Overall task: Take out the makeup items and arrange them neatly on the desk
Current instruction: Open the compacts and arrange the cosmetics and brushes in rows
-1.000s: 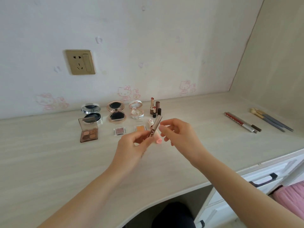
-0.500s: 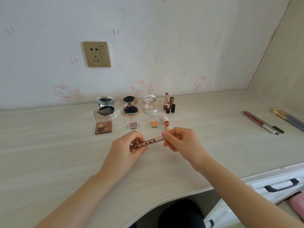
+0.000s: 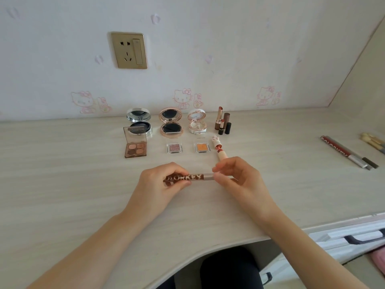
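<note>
A brown lip gloss tube [image 3: 192, 177] with white lettering lies level between both hands, just above the desk [image 3: 62, 184]. My left hand [image 3: 160, 184] grips its lettered end. My right hand [image 3: 239, 180] pinches its silver cap end. Behind the hands stand three open compacts [image 3: 170, 124], a four-colour eyeshadow palette [image 3: 135, 146], two small square eyeshadow pans [image 3: 174, 148], several upright lipsticks [image 3: 223, 123] and a pink lipstick [image 3: 219, 149] lying down.
A red pen-shaped tube and a silver one [image 3: 345, 152] lie at the right of the desk, with brushes [image 3: 373, 140] beyond them. A drawer [image 3: 362, 238] with a dark handle stands open at lower right. A wall socket [image 3: 129, 50] is above.
The tube has turned from upright to level and come down in front of the rows. My right hand has shifted from its top to the cap end.
</note>
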`<state>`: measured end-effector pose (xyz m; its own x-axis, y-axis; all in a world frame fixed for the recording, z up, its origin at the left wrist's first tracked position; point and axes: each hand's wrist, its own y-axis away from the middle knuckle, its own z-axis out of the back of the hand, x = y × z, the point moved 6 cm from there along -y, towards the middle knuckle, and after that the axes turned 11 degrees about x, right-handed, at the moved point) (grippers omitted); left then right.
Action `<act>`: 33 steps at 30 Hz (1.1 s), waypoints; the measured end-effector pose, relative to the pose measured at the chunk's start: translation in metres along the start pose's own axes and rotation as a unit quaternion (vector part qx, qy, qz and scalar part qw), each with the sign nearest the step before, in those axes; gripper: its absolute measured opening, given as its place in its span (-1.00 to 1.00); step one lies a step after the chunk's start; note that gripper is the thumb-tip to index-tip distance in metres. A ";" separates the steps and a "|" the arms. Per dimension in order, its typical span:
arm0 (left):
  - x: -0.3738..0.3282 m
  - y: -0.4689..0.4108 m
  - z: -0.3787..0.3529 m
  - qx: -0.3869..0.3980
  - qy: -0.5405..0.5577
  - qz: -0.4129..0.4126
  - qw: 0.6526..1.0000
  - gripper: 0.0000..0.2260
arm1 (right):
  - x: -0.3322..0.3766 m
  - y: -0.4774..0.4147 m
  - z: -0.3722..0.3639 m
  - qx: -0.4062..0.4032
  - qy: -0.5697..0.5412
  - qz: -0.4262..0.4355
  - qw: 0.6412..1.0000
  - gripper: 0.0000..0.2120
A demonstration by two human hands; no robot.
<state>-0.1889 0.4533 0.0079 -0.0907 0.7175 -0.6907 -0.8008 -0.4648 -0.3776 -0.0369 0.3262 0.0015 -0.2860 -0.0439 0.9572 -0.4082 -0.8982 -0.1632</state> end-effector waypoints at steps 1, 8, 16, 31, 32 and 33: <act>-0.001 0.000 -0.001 0.000 -0.002 -0.008 1.000 -0.87 | 0.000 0.000 0.000 -0.011 -0.012 -0.009 1.000 -0.94; -0.004 0.000 -0.002 -0.004 -0.005 -0.036 0.999 -0.83 | -0.005 -0.001 -0.003 0.004 0.032 -0.005 0.999 -0.80; -0.005 0.000 -0.002 -0.005 -0.001 -0.044 0.999 -0.82 | -0.006 -0.001 -0.004 0.003 -0.001 -0.015 1.000 -0.85; -0.004 -0.001 -0.002 -0.008 -0.016 -0.049 0.999 -0.82 | -0.005 -0.001 -0.005 0.026 0.031 -0.006 0.999 -0.77; -0.004 -0.001 -0.002 -0.009 -0.016 -0.048 0.999 -0.82 | -0.005 -0.001 -0.005 0.031 0.024 -0.001 0.999 -0.74; -0.003 -0.001 -0.002 -0.010 -0.014 -0.048 0.999 -0.82 | -0.005 -0.001 -0.005 0.032 0.015 0.002 0.999 -0.75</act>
<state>-0.1868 0.4502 0.0094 -0.0308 0.7727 -0.6340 -0.7949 -0.4035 -0.4531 -0.0391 0.3298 -0.0046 -0.3138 -0.0349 0.9488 -0.3505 -0.9245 -0.1499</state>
